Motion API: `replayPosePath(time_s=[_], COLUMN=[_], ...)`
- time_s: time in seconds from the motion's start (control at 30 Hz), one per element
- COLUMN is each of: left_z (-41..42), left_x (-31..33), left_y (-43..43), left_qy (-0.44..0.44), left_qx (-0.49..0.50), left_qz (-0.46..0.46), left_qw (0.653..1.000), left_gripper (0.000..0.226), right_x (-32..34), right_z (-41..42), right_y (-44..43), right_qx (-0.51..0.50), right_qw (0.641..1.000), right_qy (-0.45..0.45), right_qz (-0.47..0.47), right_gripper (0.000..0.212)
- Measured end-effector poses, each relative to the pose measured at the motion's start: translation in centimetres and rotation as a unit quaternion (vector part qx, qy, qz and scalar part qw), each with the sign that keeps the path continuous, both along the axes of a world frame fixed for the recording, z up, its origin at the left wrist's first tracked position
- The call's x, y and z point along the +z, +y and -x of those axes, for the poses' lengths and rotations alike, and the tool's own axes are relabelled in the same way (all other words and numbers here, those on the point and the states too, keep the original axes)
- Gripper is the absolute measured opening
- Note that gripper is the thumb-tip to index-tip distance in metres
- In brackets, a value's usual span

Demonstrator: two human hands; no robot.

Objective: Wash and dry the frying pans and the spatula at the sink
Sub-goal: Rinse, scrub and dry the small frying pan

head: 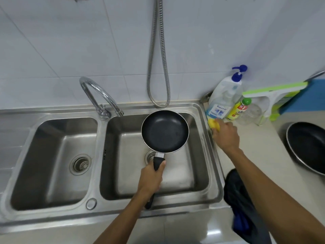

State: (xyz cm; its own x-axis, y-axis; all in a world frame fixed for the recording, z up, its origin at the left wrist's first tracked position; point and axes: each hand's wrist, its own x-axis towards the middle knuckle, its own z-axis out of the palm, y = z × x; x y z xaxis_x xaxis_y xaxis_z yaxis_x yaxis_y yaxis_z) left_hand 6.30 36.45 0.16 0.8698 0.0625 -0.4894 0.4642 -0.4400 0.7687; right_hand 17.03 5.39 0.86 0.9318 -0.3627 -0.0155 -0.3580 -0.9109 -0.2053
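Observation:
A small black frying pan [165,131] is held level over the right basin of the steel double sink [202,110]. My left hand [151,175] grips its black handle. My right hand [226,134] rests on the counter right of the sink, fingers closed on a yellow sponge [213,124] beside the soap bottles. A second, larger black frying pan [307,147] lies on the counter at the far right, partly cut off by the frame edge. No spatula is visible.
A curved chrome tap [98,95] stands between the basins, no water running. A metal hose [159,67] hangs on the tiled wall. A blue-pump soap bottle [223,97], a yellow bottle [238,110] and a green-white squeegee [270,95] crowd the back corner. A dark cloth [235,194] lies by the sink's right rim.

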Motion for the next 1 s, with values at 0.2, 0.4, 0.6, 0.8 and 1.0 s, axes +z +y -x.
replayPosePath(time_s=[0.2,0.4,0.6,0.8,1.0], left_z=[0.9,1.2,1.3,1.4,1.8], left_x=[0.1,-0.3,-0.7,-0.8,-0.9], left_y=[0.1,1.2,1.3,1.1,0.6], left_qy=[0.018,0.041,0.052,0.065,0.060], left_qx=[-0.001,0.002,0.021,0.043,0.076], left_qz=[0.023,0.011,0.031,0.048,0.081], left_qw=[1.000,0.999,0.998,0.996,0.992], left_gripper=[0.041,0.043,0.044,0.042,0.038], right_x=[-1.9,-2.9,-3.8,-3.8,-2.7], right_z=[1.0,-0.1,-0.5,0.0,4.4], right_y=[-0.8,-0.5,-1.2,-0.1,9.0], right_qx=[-0.013,-0.018,-0.009,-0.026,0.076], right_qw=[0.999,0.999,0.999,0.998,0.993], right_qy=[0.035,0.033,0.026,0.024,-0.089], right_qz=[0.002,0.013,0.018,0.049,-0.035], right_gripper=[0.045,0.043,0.044,0.059,0.058])
